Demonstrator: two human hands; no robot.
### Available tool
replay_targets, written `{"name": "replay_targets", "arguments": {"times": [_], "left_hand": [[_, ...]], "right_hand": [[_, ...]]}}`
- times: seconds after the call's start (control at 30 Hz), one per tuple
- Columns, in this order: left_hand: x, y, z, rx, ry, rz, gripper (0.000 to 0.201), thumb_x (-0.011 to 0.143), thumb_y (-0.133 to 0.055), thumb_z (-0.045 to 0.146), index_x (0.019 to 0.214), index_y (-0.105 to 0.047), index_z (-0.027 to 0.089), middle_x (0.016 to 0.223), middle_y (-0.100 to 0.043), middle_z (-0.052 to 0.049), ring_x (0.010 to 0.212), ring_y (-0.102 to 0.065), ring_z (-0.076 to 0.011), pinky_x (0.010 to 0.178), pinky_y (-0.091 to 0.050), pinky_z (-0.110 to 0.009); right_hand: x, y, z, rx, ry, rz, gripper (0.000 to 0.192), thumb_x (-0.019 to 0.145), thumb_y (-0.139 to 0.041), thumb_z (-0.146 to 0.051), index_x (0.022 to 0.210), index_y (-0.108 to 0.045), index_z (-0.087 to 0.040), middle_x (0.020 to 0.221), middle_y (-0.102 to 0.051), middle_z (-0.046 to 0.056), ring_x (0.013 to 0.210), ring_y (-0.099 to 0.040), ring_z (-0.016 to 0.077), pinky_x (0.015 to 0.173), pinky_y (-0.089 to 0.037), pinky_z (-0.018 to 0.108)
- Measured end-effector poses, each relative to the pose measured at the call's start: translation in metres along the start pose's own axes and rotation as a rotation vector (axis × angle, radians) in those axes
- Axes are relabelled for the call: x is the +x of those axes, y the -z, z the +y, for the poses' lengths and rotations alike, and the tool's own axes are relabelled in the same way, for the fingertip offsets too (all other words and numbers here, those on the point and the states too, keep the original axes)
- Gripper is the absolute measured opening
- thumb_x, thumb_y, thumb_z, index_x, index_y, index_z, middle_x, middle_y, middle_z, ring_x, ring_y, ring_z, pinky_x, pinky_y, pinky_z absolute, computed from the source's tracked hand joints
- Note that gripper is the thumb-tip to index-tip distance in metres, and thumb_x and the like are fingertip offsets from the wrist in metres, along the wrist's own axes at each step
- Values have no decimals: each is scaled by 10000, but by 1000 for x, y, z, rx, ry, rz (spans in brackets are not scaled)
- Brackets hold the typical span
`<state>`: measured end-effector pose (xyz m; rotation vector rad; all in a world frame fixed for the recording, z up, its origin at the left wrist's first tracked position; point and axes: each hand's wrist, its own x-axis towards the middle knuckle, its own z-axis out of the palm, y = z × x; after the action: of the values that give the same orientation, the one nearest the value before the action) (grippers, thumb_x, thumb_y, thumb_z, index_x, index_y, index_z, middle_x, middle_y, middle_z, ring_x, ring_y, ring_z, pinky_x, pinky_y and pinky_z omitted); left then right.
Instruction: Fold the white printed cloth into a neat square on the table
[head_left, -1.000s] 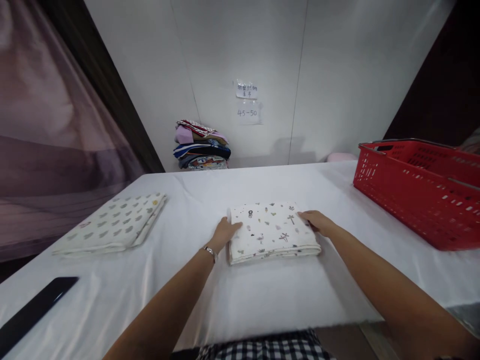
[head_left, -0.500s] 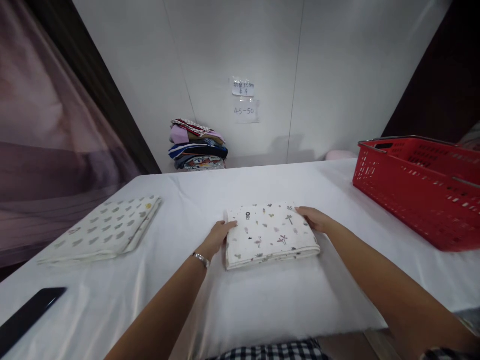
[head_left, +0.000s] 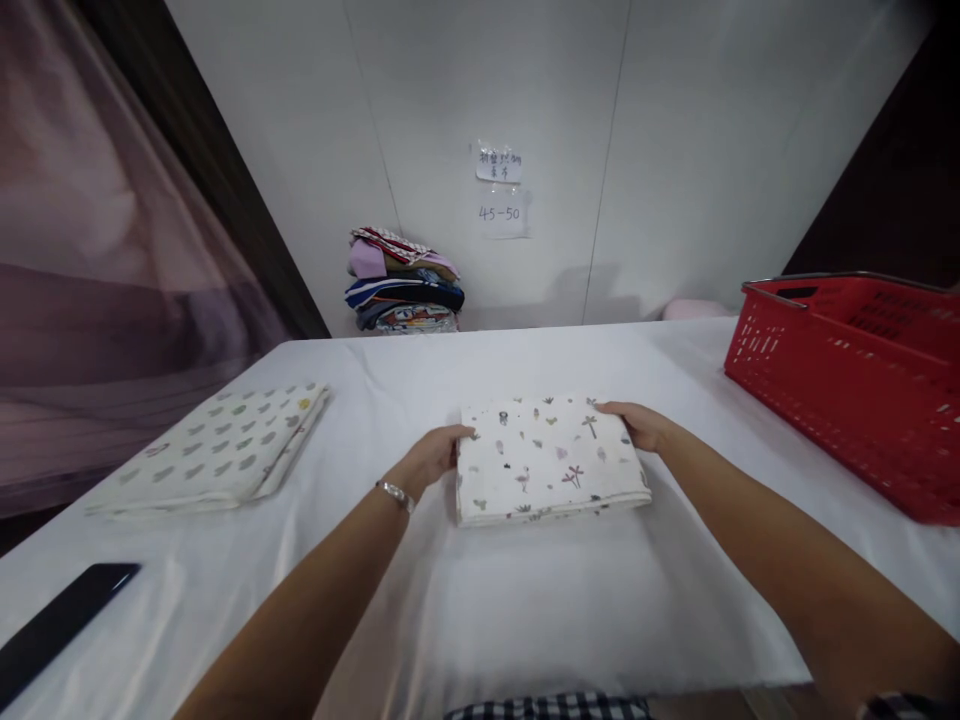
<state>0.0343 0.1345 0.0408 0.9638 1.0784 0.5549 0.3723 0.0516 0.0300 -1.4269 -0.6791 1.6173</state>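
A folded white cloth [head_left: 551, 460] printed with small palm trees, flamingos and other figures lies in front of me on the white-covered table [head_left: 525, 600]. My left hand [head_left: 441, 452] grips its left edge, thumb on top and fingers hidden beneath. At the far right corner, my right hand [head_left: 636, 424] pinches the cloth the same way. Further left rests another folded white cloth [head_left: 217, 450] with grey leaf-like spots and a yellow one; neither hand touches it.
On the right side stands a red plastic basket [head_left: 847, 390] with a metal handle. A black phone-like slab [head_left: 67, 625] lies at the front left. Behind the table, a stack of folded clothes [head_left: 405, 285] sits against the wall under paper signs [head_left: 504, 212].
The view has shifted slightly, so most things appear a little further right. Both hands stay on the edges of the printed cloth, which looks a bit flatter and straighter.
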Motion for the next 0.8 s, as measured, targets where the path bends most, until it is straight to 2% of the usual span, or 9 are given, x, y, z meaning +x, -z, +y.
{"name": "replay_targets", "arguments": {"times": [0.1, 0.23, 0.33, 0.4, 0.43, 0.53, 0.63, 0.7, 0.8], "left_hand": [[3, 4, 46, 105, -237, -22, 346, 584, -660, 222, 907, -634, 100, 916, -682, -111, 898, -612, -235, 795, -468, -334], [2, 7, 113, 258, -712, -37, 537, 561, -686, 176, 1084, -573, 134, 1038, -653, -73, 987, -575, -223, 903, -423, -377], [0, 15, 123, 455, -966, 135, 578, 564, -721, 226, 1113, -558, 150, 1127, -612, -74, 1068, -527, -251, 939, -392, -391], [0, 24, 103, 634, -1046, 240, 512, 581, -723, 259, 1065, -585, 160, 1177, -584, -78, 1127, -486, -271, 979, -353, -397], [0, 29, 85, 762, -1057, 223, 471, 586, -720, 250, 1035, -600, 174, 1198, -572, -70, 1172, -449, -272, 1015, -314, -393], [1, 41, 19, 1102, -940, 93, 301, 655, -668, 230, 954, -633, 237, 1130, -620, -34, 1221, -405, -250, 1063, -239, -386], [1, 51, -34, 1210, -873, -31, 235, 759, -544, 186, 968, -633, 247, 1144, -620, -45, 1217, -422, -227, 1058, -242, -391], [1, 57, -50, 1212, -870, -57, 254, 767, -534, 177, 993, -625, 250, 1209, -588, -46, 1252, -386, -228, 1061, -235, -408], [-3, 64, -49, 1185, -835, -79, 297, 748, -541, 166, 1017, -622, 265, 1252, -564, -33, 1271, -367, -225, 1057, -250, -426]], "right_hand": [[-1, -1, -39, -65, 260, 46, 231, 701, -622, -215, 919, -622, -137, 916, -701, 107, 859, -645, 235, 817, -501, 357], [-6, -7, -95, -181, 781, 171, 397, 589, -734, -196, 964, -611, -156, 988, -680, 61, 933, -607, 234, 855, -471, 398], [-9, -10, -100, -292, 1051, 326, 450, 595, -754, -271, 1004, -601, -161, 1039, -655, 67, 1010, -569, 244, 891, -438, 428], [-9, -8, -73, -410, 1120, 426, 444, 618, -745, -313, 1019, -604, -184, 1108, -625, 83, 1067, -540, 255, 926, -411, 435], [-9, -7, -52, -508, 1123, 406, 416, 640, -730, -329, 1017, -609, -203, 1176, -592, 88, 1121, -507, 259, 966, -383, 433], [-11, 0, 19, -747, 990, 313, 306, 639, -721, -405, 887, -653, -238, 1173, -597, 99, 1171, -469, 276, 1025, -329, 442], [-17, 4, 70, -887, 848, 173, 325, 655, -700, -429, 926, -662, -253, 1197, -592, 86, 1182, -462, 269, 1038, -322, 448], [-22, 8, 82, -927, 811, 149, 313, 690, -673, -413, 969, -661, -271, 1244, -565, 61, 1208, -441, 252, 1048, -315, 441], [-27, 12, 77, -903, 744, 144, 248, 782, -568, -393, 982, -670, -288, 1260, -556, 29, 1197, -463, 227, 1048, -322, 438]]}}
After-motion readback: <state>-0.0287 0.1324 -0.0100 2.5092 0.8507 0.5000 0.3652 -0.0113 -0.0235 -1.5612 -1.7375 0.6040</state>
